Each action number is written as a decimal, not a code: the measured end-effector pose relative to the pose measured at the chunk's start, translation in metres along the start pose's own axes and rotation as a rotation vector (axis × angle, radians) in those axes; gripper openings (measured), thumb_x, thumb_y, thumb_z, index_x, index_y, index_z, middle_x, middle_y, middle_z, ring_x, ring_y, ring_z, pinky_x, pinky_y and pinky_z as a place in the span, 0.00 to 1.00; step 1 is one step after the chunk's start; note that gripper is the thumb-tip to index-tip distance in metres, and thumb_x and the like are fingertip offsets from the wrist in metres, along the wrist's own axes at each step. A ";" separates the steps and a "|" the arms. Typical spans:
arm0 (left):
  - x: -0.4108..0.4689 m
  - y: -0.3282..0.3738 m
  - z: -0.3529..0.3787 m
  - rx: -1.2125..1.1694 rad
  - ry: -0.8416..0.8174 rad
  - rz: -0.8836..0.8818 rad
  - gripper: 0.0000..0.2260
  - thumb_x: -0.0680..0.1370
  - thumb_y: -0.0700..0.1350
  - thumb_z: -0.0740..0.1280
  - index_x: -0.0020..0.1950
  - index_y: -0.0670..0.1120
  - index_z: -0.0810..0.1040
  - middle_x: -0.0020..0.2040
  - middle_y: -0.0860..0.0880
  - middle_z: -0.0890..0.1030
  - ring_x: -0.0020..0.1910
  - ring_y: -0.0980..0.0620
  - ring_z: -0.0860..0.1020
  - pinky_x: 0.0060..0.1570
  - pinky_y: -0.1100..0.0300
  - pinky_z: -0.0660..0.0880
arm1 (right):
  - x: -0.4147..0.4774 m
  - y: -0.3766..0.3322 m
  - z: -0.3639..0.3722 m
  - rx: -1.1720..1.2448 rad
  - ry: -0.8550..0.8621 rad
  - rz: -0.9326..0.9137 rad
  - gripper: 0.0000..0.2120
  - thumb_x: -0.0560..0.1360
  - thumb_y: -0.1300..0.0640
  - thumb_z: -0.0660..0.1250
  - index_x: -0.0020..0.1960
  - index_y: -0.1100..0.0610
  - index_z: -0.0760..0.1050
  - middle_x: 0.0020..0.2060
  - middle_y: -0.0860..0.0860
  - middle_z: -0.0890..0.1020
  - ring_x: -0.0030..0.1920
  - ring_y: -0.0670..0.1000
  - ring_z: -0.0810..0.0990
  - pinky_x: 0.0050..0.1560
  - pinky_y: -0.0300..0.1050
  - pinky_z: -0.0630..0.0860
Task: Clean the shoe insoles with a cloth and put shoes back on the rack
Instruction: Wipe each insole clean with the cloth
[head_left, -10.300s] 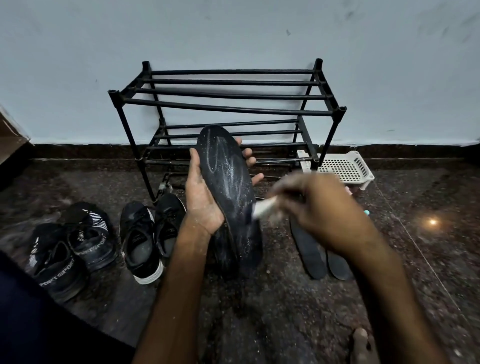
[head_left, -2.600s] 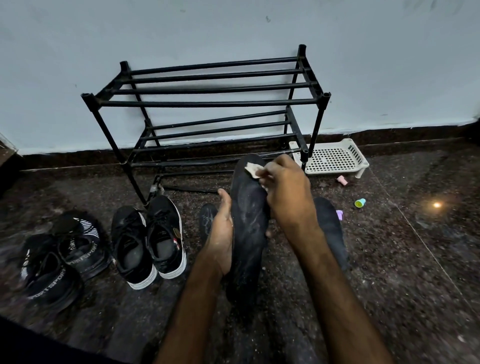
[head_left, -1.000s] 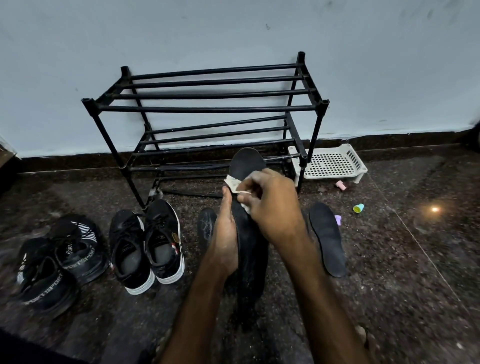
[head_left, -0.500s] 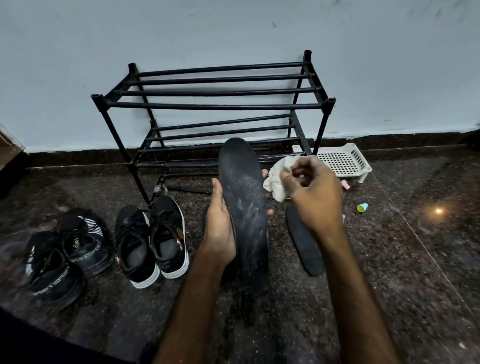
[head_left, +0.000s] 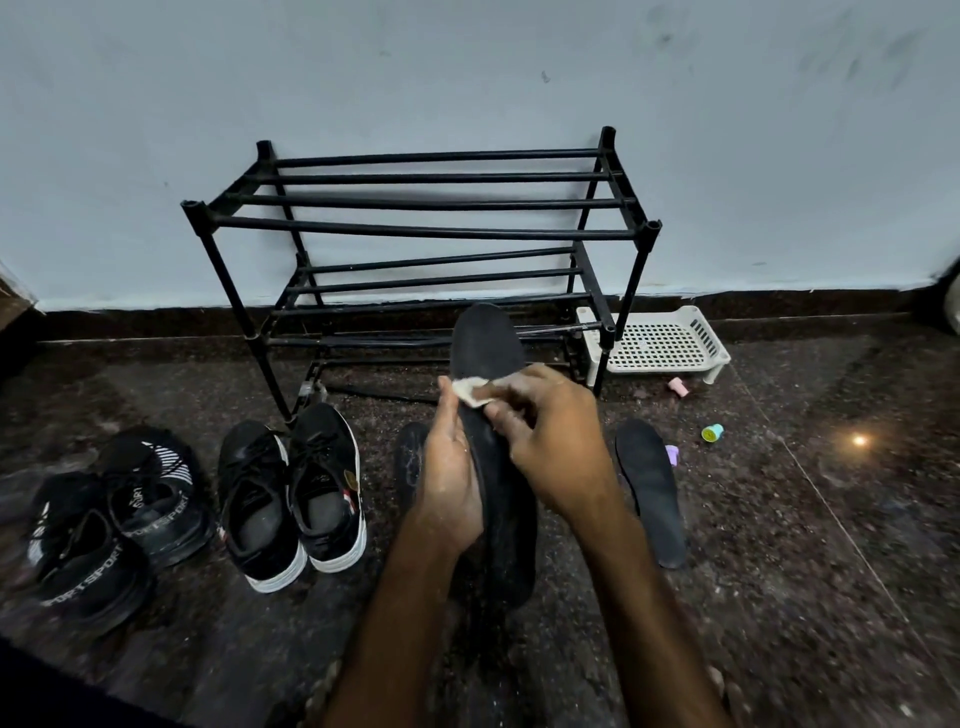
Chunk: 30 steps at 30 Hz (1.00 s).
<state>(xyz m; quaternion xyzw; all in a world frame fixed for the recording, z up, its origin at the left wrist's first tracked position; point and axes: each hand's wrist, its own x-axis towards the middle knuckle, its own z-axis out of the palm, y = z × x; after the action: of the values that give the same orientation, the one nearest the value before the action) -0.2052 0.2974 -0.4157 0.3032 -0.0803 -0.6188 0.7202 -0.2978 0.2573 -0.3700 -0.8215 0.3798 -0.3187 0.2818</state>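
Observation:
My left hand (head_left: 451, 470) grips a dark insole (head_left: 485, 343) that stands on end, its toe pointing up toward the rack. My right hand (head_left: 550, 431) presses a small white cloth (head_left: 470, 389) against the insole's upper face. A second insole (head_left: 649, 488) lies flat on the floor to the right. The tip of a third insole (head_left: 408, 457) shows behind my left hand. The black two-tier shoe rack (head_left: 415, 231) stands bare against the wall. Black shoes with white soles (head_left: 291, 493) sit left of my hands, and a black sport pair (head_left: 104, 525) lies further left.
A white perforated plastic tray (head_left: 660, 343) lies beside the rack's right leg. Small caps, pink (head_left: 678, 387), green (head_left: 712, 432) and purple (head_left: 672, 454), are scattered on the dark speckled floor. A light reflection glints on the floor at the right.
My right hand has brought the cloth back from beside the insole onto its upper face, close to my left thumb. The insole is tilted more edge-on than before.

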 end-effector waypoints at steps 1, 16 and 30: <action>-0.001 0.005 -0.002 -0.007 0.007 0.007 0.31 0.81 0.64 0.53 0.59 0.40 0.82 0.56 0.41 0.83 0.53 0.46 0.83 0.54 0.55 0.80 | -0.002 0.002 -0.003 0.021 -0.108 0.015 0.07 0.74 0.61 0.72 0.49 0.52 0.84 0.48 0.47 0.81 0.49 0.46 0.80 0.54 0.43 0.77; -0.003 0.006 0.009 0.002 0.019 0.016 0.30 0.81 0.61 0.54 0.62 0.37 0.80 0.58 0.39 0.82 0.49 0.47 0.84 0.45 0.57 0.82 | -0.001 -0.008 0.004 -0.224 0.092 0.190 0.02 0.75 0.58 0.70 0.47 0.54 0.80 0.49 0.49 0.79 0.48 0.52 0.80 0.51 0.45 0.76; -0.007 0.016 0.010 0.001 -0.050 -0.005 0.27 0.81 0.61 0.56 0.52 0.40 0.85 0.48 0.43 0.83 0.45 0.48 0.83 0.48 0.55 0.81 | 0.007 -0.004 0.001 0.042 0.161 0.037 0.03 0.73 0.56 0.74 0.46 0.55 0.83 0.46 0.46 0.79 0.44 0.44 0.79 0.49 0.39 0.77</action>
<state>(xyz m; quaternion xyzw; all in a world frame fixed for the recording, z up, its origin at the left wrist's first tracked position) -0.1982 0.3012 -0.3979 0.2883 -0.0980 -0.6281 0.7161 -0.2918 0.2545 -0.3657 -0.7799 0.4095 -0.3863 0.2735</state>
